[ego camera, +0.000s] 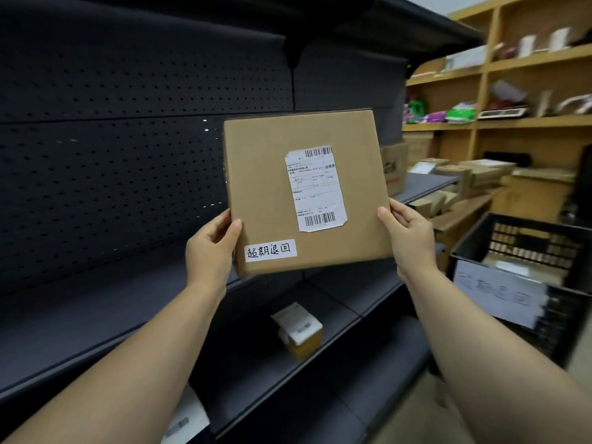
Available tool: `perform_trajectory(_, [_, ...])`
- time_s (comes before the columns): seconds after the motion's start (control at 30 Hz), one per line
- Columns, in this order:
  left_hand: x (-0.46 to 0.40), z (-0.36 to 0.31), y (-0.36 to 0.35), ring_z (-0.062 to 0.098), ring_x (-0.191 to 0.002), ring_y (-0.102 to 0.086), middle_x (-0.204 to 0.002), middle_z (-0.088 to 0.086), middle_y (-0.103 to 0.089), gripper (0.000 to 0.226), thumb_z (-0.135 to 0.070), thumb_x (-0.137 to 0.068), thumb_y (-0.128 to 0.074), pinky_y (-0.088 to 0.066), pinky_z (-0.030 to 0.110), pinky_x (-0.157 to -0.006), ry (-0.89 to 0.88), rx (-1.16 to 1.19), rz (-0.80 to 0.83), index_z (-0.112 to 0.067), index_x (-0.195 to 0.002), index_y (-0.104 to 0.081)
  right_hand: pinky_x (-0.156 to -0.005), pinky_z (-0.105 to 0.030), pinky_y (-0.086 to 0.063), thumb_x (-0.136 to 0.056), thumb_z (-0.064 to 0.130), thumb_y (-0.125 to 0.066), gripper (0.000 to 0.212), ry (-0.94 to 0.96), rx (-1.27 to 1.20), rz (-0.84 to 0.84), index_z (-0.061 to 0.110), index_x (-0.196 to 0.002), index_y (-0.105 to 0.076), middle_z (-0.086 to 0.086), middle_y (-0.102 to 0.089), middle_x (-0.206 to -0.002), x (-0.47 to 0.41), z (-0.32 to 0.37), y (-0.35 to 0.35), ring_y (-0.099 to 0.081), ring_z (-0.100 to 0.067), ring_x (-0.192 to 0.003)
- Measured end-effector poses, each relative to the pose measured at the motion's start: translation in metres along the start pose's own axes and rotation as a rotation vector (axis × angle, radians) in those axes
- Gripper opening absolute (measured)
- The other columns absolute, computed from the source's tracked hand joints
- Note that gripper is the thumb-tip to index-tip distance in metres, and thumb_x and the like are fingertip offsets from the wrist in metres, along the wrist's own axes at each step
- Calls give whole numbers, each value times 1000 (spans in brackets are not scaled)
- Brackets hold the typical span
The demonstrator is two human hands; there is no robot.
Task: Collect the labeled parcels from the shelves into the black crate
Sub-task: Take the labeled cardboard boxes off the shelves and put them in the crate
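A flat brown cardboard parcel is held up in front of the dark shelving, its face towards me. It carries a white shipping label with barcodes and a small white handwritten sticker at its lower left. My left hand grips its lower left edge, thumb on the front. My right hand grips its lower right edge the same way. The black crate stands at the right, with a handwritten paper sign on its front and something pale inside.
Dark metal shelves with a pegboard back fill the left. A small yellow-and-white box lies on a lower shelf. Further cardboard boxes sit on the shelf at right. Wooden shelving with goods stands behind.
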State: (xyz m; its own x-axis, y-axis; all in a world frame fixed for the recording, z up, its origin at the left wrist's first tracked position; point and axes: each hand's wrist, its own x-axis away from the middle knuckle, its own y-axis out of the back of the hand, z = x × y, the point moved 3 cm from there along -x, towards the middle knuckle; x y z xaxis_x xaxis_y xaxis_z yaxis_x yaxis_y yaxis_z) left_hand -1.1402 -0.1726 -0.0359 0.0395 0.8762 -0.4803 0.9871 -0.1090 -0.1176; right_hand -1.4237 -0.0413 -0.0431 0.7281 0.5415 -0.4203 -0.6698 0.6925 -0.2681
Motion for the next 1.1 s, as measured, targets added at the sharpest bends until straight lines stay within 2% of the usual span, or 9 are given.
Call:
perform_trajectory(0.1, [4,7,-67,-4,-92,-65,-100,-16,-69,33,-16,-88,-64,-52,19,-83,26,62,70,-18,-121,-64,-72,-7,-51,-89,11,-63,35,20,50,-77,4,-123,-61,1,-69,-107,-19,10,57,-66,9,-81])
perform_trajectory(0.23, [13,15,-160,-2,-93,-64,-108,-8,-69,35,-17,-88,-64,-50,21,-86,45,118,180,-16,-123,-62,-73,-7,-51,-90,13,-63,35,45,133,-176,6,-124,-61,3,-69,-105,-43,23,137,-65,11,-80])
perform_trajectory(0.43, [32,26,-297,-15,-76,-62,-97,-11,-68,35,-11,-87,-64,-49,6,-71,28,164,283,-11,-123,-62,-73,-11,-53,-89,21,-64,38,67,245,-294,10,-125,-61,8,-69,-106,-84,35,251,-65,8,-87])
perform_trajectory(0.53, [42,33,-355,-10,-79,-64,-99,-10,-69,35,-13,-87,-64,-50,13,-77,74,204,346,-13,-122,-62,-63,-6,-50,-88,24,-65,38,75,277,-341,13,-124,-61,12,-69,-104,-103,38,299,-65,11,-83])
perform_trajectory(0.6, [48,40,-389,-9,-81,-65,-94,-19,-69,35,-15,-87,-65,-50,11,-75,90,213,384,-14,-122,-62,-61,-7,-50,-87,26,-65,39,72,296,-369,14,-124,-62,13,-69,-104,-112,37,326,-66,10,-82])
perform_trajectory(0.7, [54,50,-432,-9,-82,-65,-93,-22,-68,35,-20,-87,-65,-50,11,-70,110,200,440,-16,-121,-63,-65,-12,-51,-87,27,-65,38,64,321,-413,17,-123,-62,15,-70,-102,-123,35,361,-67,6,-83])
perform_trajectory(0.8, [58,62,-467,-2,-86,-68,-92,-22,-71,34,-25,-85,-66,-51,20,-75,135,190,491,-22,-119,-64,-64,-12,-50,-87,28,-65,40,60,338,-452,16,-125,-60,21,-66,-95,-133,31,386,-66,5,-83])
perform_trajectory(0.93, [57,75,-505,3,-91,-67,-92,-23,-70,35,-26,-84,-66,-52,30,-84,138,167,519,-23,-119,-65,-60,-11,-50,-88,26,-64,41,37,347,-491,14,-127,-59,13,-68,-100,-150,21,409,-66,3,-84])
perform_trajectory(1.1, [48,98,-555,0,-86,-66,-89,-23,-69,35,-23,-85,-67,-52,27,-81,187,188,545,-19,-120,-64,-61,-10,-47,-88,25,-64,39,21,388,-538,13,-125,-60,11,-67,-100,-179,3,432,-63,0,-86])
